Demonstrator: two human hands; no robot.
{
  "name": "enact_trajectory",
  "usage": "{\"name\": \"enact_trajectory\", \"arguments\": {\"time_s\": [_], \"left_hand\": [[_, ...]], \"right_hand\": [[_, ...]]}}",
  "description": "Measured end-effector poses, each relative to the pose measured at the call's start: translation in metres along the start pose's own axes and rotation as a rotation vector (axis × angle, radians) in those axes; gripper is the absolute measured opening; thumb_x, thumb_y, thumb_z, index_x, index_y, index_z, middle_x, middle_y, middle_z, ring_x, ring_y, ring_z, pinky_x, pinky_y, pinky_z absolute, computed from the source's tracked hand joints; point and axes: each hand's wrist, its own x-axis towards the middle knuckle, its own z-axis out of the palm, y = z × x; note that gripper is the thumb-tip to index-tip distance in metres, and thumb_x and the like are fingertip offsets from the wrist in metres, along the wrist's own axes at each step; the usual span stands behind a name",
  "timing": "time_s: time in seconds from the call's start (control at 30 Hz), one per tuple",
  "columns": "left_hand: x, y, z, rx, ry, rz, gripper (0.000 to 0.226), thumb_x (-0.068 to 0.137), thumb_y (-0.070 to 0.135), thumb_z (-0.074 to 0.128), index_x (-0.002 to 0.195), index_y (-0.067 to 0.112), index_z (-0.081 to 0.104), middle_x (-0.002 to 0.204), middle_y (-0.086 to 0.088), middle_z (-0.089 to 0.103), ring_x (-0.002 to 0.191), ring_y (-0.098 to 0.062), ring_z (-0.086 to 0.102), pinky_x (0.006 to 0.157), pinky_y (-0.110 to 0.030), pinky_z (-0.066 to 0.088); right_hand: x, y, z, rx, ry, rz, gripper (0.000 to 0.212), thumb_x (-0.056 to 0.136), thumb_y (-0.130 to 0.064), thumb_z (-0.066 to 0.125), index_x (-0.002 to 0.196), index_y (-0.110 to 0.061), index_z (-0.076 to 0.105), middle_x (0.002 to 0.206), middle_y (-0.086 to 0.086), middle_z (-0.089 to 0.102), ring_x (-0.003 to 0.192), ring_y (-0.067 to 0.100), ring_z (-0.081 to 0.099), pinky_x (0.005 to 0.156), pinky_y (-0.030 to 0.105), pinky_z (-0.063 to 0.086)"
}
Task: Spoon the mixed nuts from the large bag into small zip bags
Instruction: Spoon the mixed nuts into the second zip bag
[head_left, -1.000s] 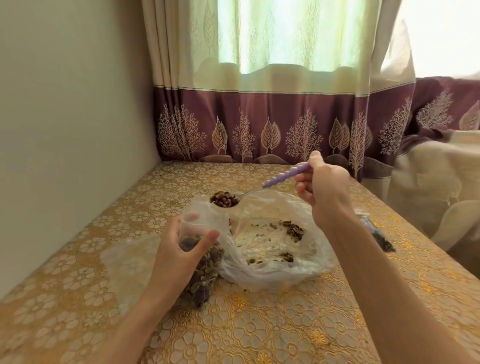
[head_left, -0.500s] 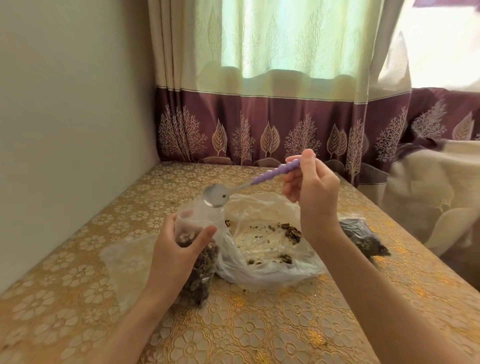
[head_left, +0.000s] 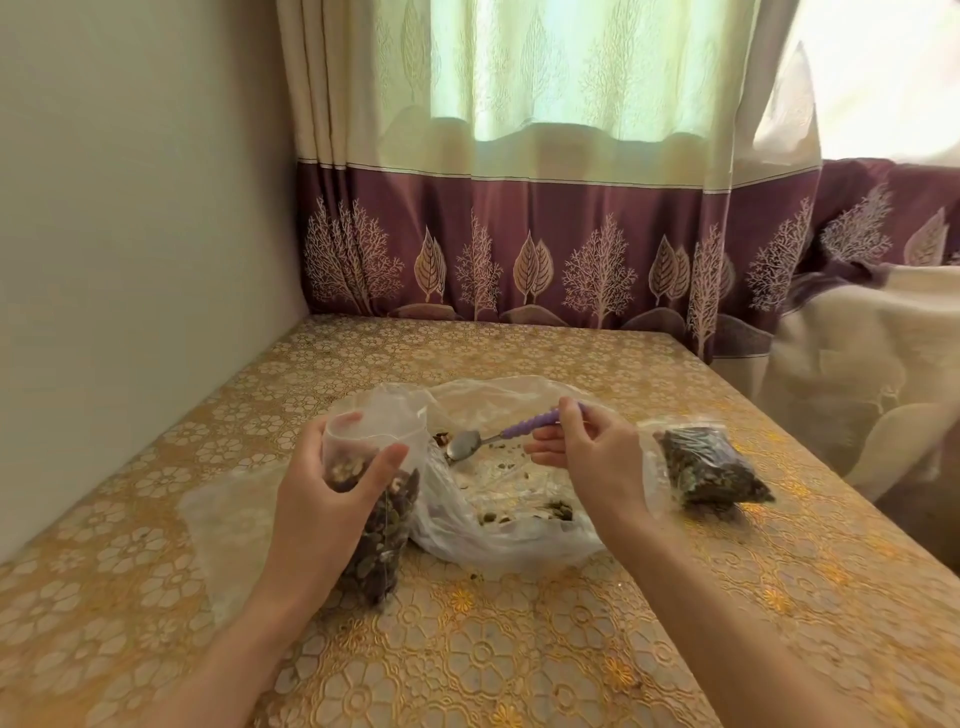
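Head view: left hand wraps fingers and thumb round the small bag, holding it upright with its base on the tabletop. The grip sits high on the bag, near the mouth, so the opening stays wide and facing up for the spoon. That bag looks well over half full of nuts.

Right hand pinches the purple handle near its end, thumb and fingertips closed on it, remaining fingers loosely curled below. Bowl of the spoon looks empty and points down into the big bag, just beside the small bag's mouth. Holding the handle far back gives reach into the bag without the hand crowding the plastic.

Big bag lies slumped open between the two hands, mouth spread flat so the leftovers are reachable. Only scattered nuts remain, mostly a clump at the near side plus crumbs. My read: nearly emptied, next scoop needs to gather that clump.

Filled bag lies flat to the right, apart from the work zone, likely parked as done. Can't tell if its zip is closed.

Risk: thin plastic may snag the spoon edge.
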Motion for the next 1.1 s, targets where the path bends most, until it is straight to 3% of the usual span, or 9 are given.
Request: {"name": "enact_trajectory", "arguments": {"time_s": [0.07, 0.27, 0.4, 0.53, 0.6, 0.7, 0.83, 1.1], "left_hand": [[0.000, 0.000, 0.000, 0.002, -0.002, -0.004, 0.057, 0.069, 0.054, 0.063, 0.108, 0.013, 0.059, 0.088, 0.048, 0.054, 0.087, 0.023, 0.051, 0.075, -0.018, 0.037], [0.000, 0.001, -0.001, 0.008, -0.018, -0.014, 0.058, 0.070, 0.053, 0.062, 0.107, 0.010, 0.060, 0.091, 0.051, 0.051, 0.088, 0.026, 0.048, 0.075, -0.017, 0.034], [0.000, 0.002, 0.000, 0.011, -0.016, -0.017, 0.059, 0.070, 0.053, 0.062, 0.109, 0.009, 0.060, 0.089, 0.051, 0.051, 0.085, 0.024, 0.050, 0.073, -0.018, 0.035], [0.000, 0.003, 0.001, 0.009, -0.017, -0.018, 0.057, 0.071, 0.053, 0.062, 0.109, 0.010, 0.060, 0.089, 0.051, 0.051, 0.087, 0.027, 0.048, 0.075, -0.017, 0.034], [0.000, 0.003, 0.001, 0.011, -0.014, -0.019, 0.057, 0.070, 0.053, 0.062, 0.108, 0.010, 0.060, 0.089, 0.051, 0.051, 0.088, 0.027, 0.047, 0.075, -0.017, 0.034], [0.000, 0.003, 0.000, 0.008, -0.015, -0.023, 0.056, 0.071, 0.052, 0.062, 0.107, 0.009, 0.060, 0.089, 0.051, 0.051, 0.088, 0.025, 0.049, 0.074, -0.017, 0.035], [0.001, 0.003, 0.000, 0.011, -0.016, -0.026, 0.058, 0.071, 0.052, 0.062, 0.108, 0.009, 0.060, 0.088, 0.051, 0.051, 0.088, 0.027, 0.047, 0.075, -0.017, 0.035], [0.001, 0.002, -0.001, 0.006, -0.017, -0.033, 0.056, 0.070, 0.051, 0.064, 0.106, 0.009, 0.061, 0.091, 0.051, 0.050, 0.088, 0.028, 0.047, 0.080, -0.020, 0.037]], "right_hand": [[0.001, 0.002, 0.006, -0.037, 0.006, -0.034, 0.033, 0.099, -0.018, 0.047, 0.078, -0.005, 0.068, 0.064, 0.001, 0.072, 0.061, 0.021, 0.069, 0.055, 0.023, 0.056], [0.001, 0.007, 0.019, -0.118, -0.020, 0.005, 0.035, 0.100, -0.021, 0.045, 0.080, -0.008, 0.070, 0.077, 0.007, 0.074, 0.065, 0.022, 0.070, 0.068, 0.038, 0.059], [-0.001, 0.006, 0.025, -0.058, -0.074, 0.102, 0.037, 0.101, -0.020, 0.043, 0.079, -0.009, 0.070, 0.079, 0.007, 0.074, 0.069, 0.024, 0.070, 0.068, 0.033, 0.059], [-0.003, 0.003, 0.028, 0.051, -0.115, 0.232, 0.059, 0.101, -0.019, 0.042, 0.051, -0.021, 0.073, 0.060, 0.001, 0.071, 0.061, 0.018, 0.068, 0.060, 0.022, 0.058], [-0.002, 0.002, 0.028, 0.110, -0.130, 0.314, 0.063, 0.102, -0.019, 0.039, 0.048, -0.024, 0.073, 0.060, 0.003, 0.071, 0.065, 0.019, 0.068, 0.060, 0.021, 0.058], [0.000, 0.001, 0.026, 0.182, -0.108, 0.386, 0.062, 0.102, -0.019, 0.037, 0.052, -0.009, 0.073, 0.069, 0.013, 0.073, 0.066, 0.019, 0.068, 0.061, 0.023, 0.058], [0.002, -0.001, 0.015, 0.253, -0.001, 0.432, 0.044, 0.101, -0.017, 0.040, 0.071, 0.003, 0.066, 0.063, 0.014, 0.071, 0.056, 0.018, 0.068, 0.051, 0.020, 0.056], [0.005, -0.016, -0.007, 0.283, 0.085, 0.422, 0.039, 0.100, -0.014, 0.042, 0.074, 0.003, 0.065, 0.063, 0.013, 0.070, 0.057, 0.020, 0.068, 0.052, 0.022, 0.057]]}}
